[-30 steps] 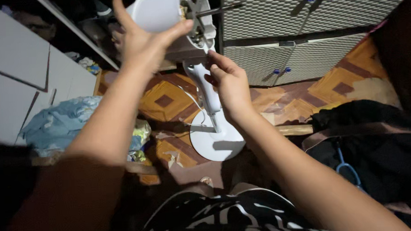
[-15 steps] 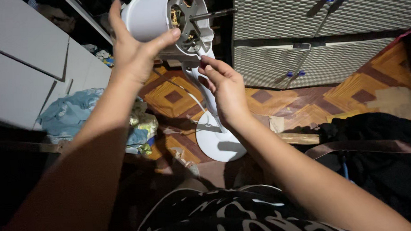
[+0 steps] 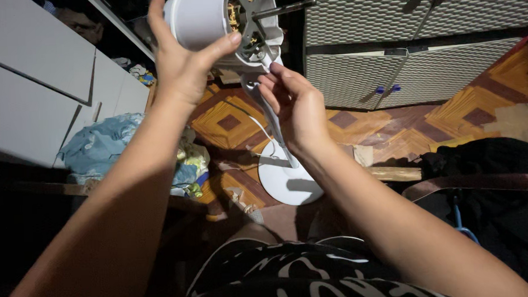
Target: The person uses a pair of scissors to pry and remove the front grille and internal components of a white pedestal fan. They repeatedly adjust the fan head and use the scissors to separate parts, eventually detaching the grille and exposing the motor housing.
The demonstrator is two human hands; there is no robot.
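Left hand [image 3: 182, 66] gripping fan motor housing [image 3: 204, 19], top cropped, right hand [image 3: 295, 106] fingertips perhaps pinching something unseen

A patterned orange-and-brown floor [image 3: 485, 108] is carrying everything; a round white fan base [image 3: 288, 180] is standing at centre frame; a crumpled blue cloth [image 3: 97, 148] is lying left; dark fabric [image 3: 486, 158] is lying right.

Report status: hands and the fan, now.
Left hand grips white fan motor housing. Right hand fingertips at neck below motor; grip unclear. Bare shaft exposed. Nothing in the way.
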